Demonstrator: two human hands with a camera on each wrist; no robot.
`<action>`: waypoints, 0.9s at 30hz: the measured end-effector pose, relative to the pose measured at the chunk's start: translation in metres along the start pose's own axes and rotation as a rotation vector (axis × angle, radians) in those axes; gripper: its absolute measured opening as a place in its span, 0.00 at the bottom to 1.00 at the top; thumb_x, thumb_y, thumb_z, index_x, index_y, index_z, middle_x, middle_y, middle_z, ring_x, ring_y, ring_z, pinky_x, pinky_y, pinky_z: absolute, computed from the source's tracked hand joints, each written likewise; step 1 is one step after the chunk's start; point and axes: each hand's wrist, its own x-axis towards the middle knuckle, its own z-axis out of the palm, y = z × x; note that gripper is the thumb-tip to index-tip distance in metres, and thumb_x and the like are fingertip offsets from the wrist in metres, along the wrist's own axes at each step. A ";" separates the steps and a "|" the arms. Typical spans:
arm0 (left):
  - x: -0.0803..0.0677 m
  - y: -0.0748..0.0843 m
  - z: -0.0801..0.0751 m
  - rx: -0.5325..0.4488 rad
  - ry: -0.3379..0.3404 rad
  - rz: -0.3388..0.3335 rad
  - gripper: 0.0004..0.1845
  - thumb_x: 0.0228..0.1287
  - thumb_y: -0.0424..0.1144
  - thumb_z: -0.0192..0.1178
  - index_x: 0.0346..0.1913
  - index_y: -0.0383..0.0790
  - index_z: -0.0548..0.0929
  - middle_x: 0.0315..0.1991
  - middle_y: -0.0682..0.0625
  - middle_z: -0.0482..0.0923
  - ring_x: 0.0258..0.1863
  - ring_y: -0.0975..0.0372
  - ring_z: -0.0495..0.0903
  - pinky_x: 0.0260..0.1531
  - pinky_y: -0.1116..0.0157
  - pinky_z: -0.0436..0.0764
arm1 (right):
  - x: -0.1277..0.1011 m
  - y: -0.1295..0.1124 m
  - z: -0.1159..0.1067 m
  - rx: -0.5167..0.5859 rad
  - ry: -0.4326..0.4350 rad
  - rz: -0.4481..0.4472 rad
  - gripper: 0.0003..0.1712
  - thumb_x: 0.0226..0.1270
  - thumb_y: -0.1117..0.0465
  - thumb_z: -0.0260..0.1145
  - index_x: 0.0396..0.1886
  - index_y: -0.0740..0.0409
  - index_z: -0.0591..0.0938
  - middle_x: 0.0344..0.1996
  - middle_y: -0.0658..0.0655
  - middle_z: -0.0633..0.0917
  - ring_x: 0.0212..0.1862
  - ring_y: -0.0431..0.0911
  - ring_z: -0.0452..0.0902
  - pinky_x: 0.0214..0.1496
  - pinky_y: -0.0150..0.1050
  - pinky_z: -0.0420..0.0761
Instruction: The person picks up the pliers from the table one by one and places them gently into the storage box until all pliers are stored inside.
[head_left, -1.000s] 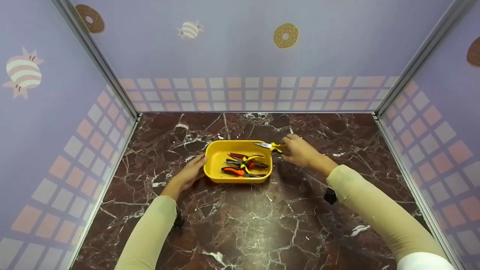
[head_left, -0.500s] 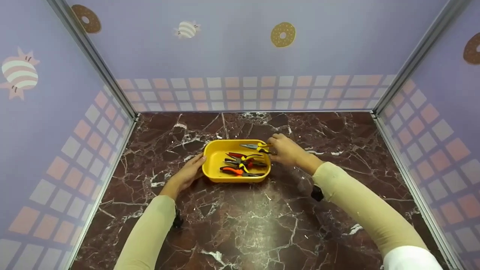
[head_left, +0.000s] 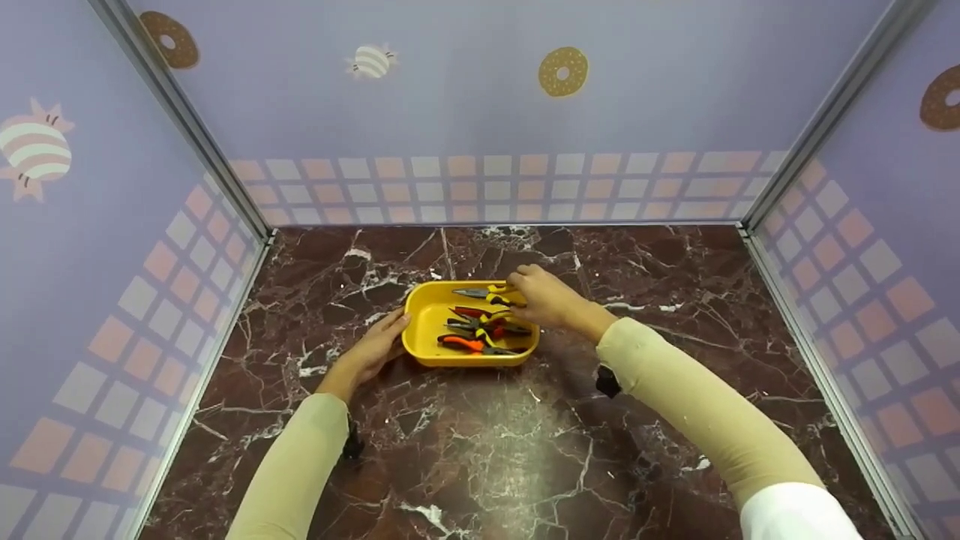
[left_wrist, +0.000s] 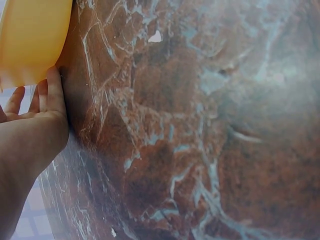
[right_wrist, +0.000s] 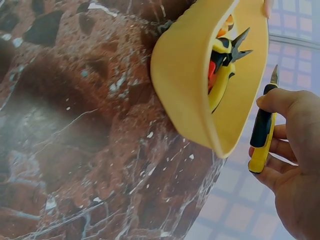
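We saw the right hand (head_left: 546,300) w/ its fingers (right_wrist: 282,150) and thumb curled round a pair of yellow-and-black pliers (head_left: 486,294), gripping them by the handles. The metal tip pointed left, over the far edge of the yellow tray (head_left: 421,339). In the right wrist view the pliers (right_wrist: 263,131) sat just beside the tray's rim (right_wrist: 185,95), not touching it as far as we could tell.

The left hand (head_left: 370,350) had its fingers (left_wrist: 54,91) mostly straight, resting on the tray's left side. It held nothing else.

Inside the tray lay more pliers (head_left: 480,328), some w/ red, orange and yellow handles, piled across each other.

The tray sat near the middle of the dark red marble table (head_left: 487,450). Purple walls (head_left: 450,97) w/ donut and bee pics stood at the left, right and far sides.
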 end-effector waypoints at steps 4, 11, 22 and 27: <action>0.000 0.001 0.001 -0.001 0.006 -0.006 0.36 0.88 0.49 0.46 0.87 0.40 0.49 0.83 0.38 0.55 0.80 0.47 0.62 0.78 0.50 0.64 | 0.005 -0.005 0.002 0.013 -0.006 0.014 0.24 0.67 0.58 0.75 0.58 0.65 0.82 0.51 0.62 0.82 0.56 0.59 0.78 0.61 0.53 0.82; -0.001 0.000 0.000 0.012 0.007 -0.011 0.36 0.88 0.50 0.46 0.87 0.40 0.48 0.84 0.38 0.54 0.79 0.46 0.62 0.78 0.50 0.65 | 0.005 -0.009 0.013 0.020 0.013 -0.018 0.25 0.66 0.58 0.76 0.58 0.65 0.83 0.50 0.62 0.82 0.54 0.58 0.78 0.58 0.53 0.83; 0.000 0.000 0.000 0.009 0.003 -0.013 0.37 0.88 0.50 0.47 0.87 0.40 0.48 0.83 0.38 0.55 0.79 0.45 0.63 0.78 0.49 0.64 | 0.007 -0.011 0.029 0.045 0.009 0.033 0.23 0.71 0.57 0.74 0.58 0.65 0.82 0.51 0.61 0.82 0.56 0.58 0.78 0.61 0.54 0.82; 0.000 -0.001 0.000 0.008 0.006 -0.007 0.36 0.88 0.50 0.47 0.87 0.40 0.49 0.83 0.38 0.55 0.79 0.45 0.62 0.78 0.48 0.64 | 0.007 -0.009 0.036 0.052 0.022 0.040 0.20 0.71 0.57 0.74 0.54 0.65 0.83 0.48 0.61 0.82 0.54 0.58 0.78 0.59 0.54 0.82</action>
